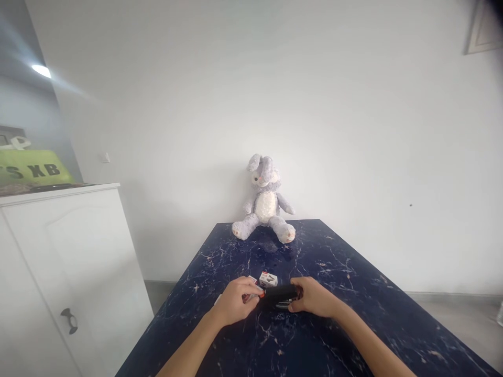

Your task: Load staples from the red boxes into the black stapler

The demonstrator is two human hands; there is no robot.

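My right hand (314, 297) is closed around the right end of a long black stapler (278, 294), thumb below and fingers on top. A metallic strip shows along the stapler's lower side. My left hand (238, 300) is closed at its left end, thumb and fingers brought together beside a small orange-red part. What the left fingers pinch is mostly hidden. Just beyond the stapler stands a small white box (268, 279) with a red edge and a dark picture. Another white and red item (252, 280) peeks out behind my left fingers.
A lilac plush rabbit (266, 207) sits at the far end of the dark blue marbled table (334, 262), against the white wall (353, 131). Off to the left stands a white cabinet (78, 251) with a yellow-green bag (35, 167) on top.
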